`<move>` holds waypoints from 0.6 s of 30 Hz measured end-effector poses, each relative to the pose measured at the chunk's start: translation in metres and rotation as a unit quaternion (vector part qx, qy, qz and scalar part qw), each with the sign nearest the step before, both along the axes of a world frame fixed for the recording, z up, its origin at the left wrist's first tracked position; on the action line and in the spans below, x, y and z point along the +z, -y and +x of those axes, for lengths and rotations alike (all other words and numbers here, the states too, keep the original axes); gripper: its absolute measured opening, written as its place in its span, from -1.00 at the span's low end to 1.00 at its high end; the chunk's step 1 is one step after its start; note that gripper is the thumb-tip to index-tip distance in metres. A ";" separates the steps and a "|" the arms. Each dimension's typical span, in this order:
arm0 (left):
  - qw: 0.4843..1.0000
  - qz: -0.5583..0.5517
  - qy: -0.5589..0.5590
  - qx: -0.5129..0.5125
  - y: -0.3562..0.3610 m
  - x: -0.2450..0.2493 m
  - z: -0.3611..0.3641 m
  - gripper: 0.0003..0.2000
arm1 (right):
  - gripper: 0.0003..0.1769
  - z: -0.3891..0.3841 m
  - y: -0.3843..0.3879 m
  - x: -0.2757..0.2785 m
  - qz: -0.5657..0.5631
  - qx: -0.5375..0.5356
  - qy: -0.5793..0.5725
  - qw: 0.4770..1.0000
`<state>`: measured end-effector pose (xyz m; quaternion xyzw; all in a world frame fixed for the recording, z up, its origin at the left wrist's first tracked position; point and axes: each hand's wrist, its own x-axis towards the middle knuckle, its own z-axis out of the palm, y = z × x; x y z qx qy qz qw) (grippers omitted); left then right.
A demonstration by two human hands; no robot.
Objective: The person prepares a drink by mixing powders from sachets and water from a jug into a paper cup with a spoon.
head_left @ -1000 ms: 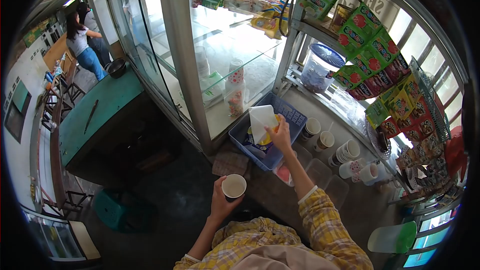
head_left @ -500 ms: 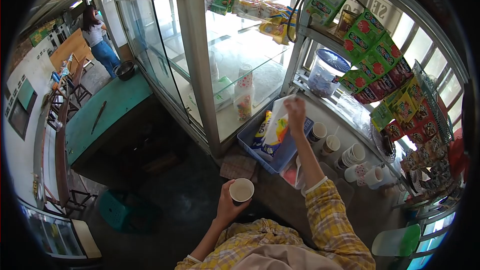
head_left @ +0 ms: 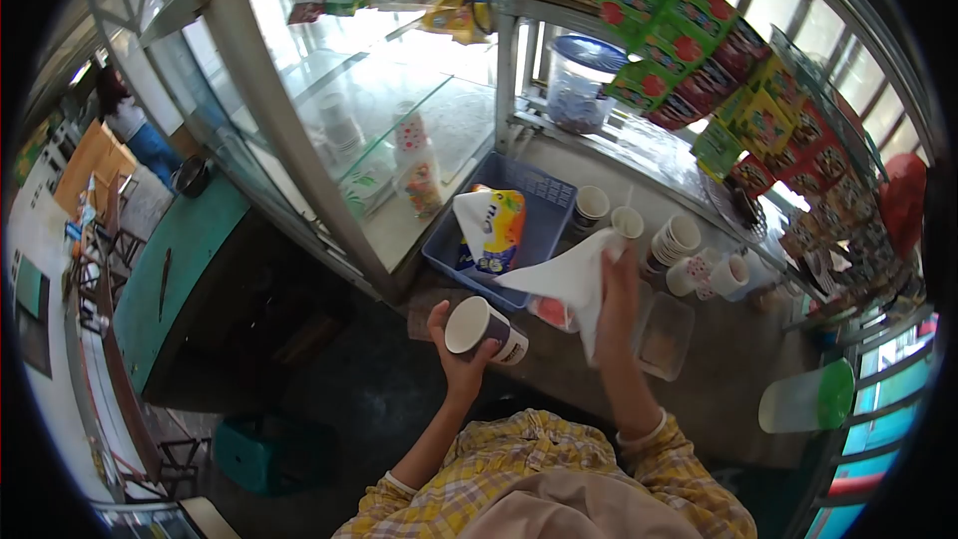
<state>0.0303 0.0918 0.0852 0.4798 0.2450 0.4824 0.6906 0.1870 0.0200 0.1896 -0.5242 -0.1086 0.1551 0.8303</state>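
My left hand (head_left: 461, 364) is wrapped round a paper cup (head_left: 486, 331), which tilts with its open mouth towards me. A loose white tissue (head_left: 571, 279) hangs from my right hand (head_left: 617, 314), slightly blurred, to the right of the cup. Beyond both hands is a blue plastic basket (head_left: 544, 200). In it lies a yellow and blue tissue pack (head_left: 504, 230), with another white tissue sticking out of its top.
Stacked paper cups (head_left: 671, 245) and a clear container (head_left: 664, 339) stand to the right. A glass display case (head_left: 374, 240) rises behind the basket. Green sachets (head_left: 689, 20) hang above. A green-lidded jug (head_left: 808, 397) is at far right; a person (head_left: 140, 130) stands far left.
My right hand has drawn back from the basket with a tissue pulled out of the pack. The cup in my left hand has tipped over to one side. The whole view has shifted.
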 end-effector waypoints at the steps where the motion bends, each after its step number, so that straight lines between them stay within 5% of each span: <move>1: 1.000 0.002 0.027 -0.003 0.000 0.000 0.009 -0.13 | -0.59 -0.012 0.009 -0.016 -0.002 0.004 -0.016 1.000; 6: 0.993 -0.013 0.110 -0.036 0.029 0.019 0.046 -0.22 | -0.64 -0.049 0.036 -0.060 -0.097 0.058 0.349 0.930; 10: 0.996 0.072 0.046 -0.032 0.068 0.030 0.057 -0.23 | -0.63 -0.059 0.043 -0.069 -0.019 -0.092 0.246 0.965; 13: 0.983 0.178 0.032 -0.028 0.084 0.031 0.070 -0.25 | -0.65 -0.051 0.061 -0.070 0.027 -0.077 0.063 0.995; 18: 0.932 0.286 0.207 -0.087 0.097 0.010 0.096 -0.19 | -0.69 -0.040 0.084 -0.082 0.100 -0.114 -0.154 0.976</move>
